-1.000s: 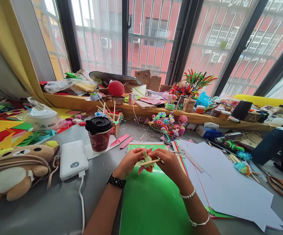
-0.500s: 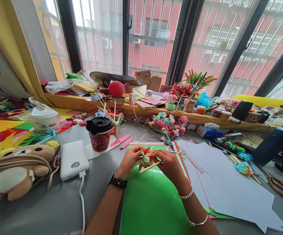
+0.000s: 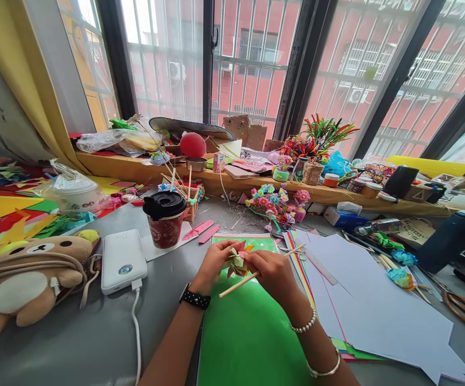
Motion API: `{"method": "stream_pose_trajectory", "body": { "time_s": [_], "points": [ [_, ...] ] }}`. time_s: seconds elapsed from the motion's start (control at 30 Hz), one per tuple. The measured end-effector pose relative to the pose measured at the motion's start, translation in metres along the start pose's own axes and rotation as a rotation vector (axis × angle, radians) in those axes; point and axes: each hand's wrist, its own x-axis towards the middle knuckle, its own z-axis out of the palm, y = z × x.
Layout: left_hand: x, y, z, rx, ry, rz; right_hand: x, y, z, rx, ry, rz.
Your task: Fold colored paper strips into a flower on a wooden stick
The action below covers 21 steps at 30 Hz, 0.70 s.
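A small folded paper flower (image 3: 238, 261) in pale green, pink and orange is held between my two hands, above a glossy green folder (image 3: 244, 332). My left hand (image 3: 215, 262) is closed around the flower's left side. With thumb and fingertips my right hand (image 3: 270, 271) pinches its right side. The same right hand also grips a thin wooden stick (image 3: 236, 286), which slants from lower left, under the palm, to upper right. Its lower end points down past the flower without touching it. Some of my fingertips are hidden behind the petals.
A lidded paper cup (image 3: 165, 220) and a white power bank (image 3: 124, 261) with a cable stand to the left, beside a plush bear (image 3: 31, 281). White paper sheets (image 3: 377, 289) and a ruler (image 3: 321, 265) lie to the right. Crocheted flowers (image 3: 270, 201) sit behind.
The stick in my right hand has shifted, its lower end now reaching further left and down. The flower has turned slightly between my fingers.
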Motion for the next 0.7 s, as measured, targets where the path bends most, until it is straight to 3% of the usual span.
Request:
{"method": "stream_pose_trajectory", "body": {
  "time_s": [0.37, 0.57, 0.7],
  "points": [
    [0.003, -0.003, -0.006, -0.060, -0.011, -0.009, -0.002, -0.013, 0.011, -0.125, 0.067, 0.018],
    [0.000, 0.000, -0.005, 0.019, -0.083, 0.003, 0.002, -0.003, -0.004, 0.053, -0.045, -0.033],
    [-0.003, 0.005, -0.002, 0.087, -0.023, 0.098, 0.004, 0.006, -0.013, 0.268, -0.104, 0.094]
  ]
}}
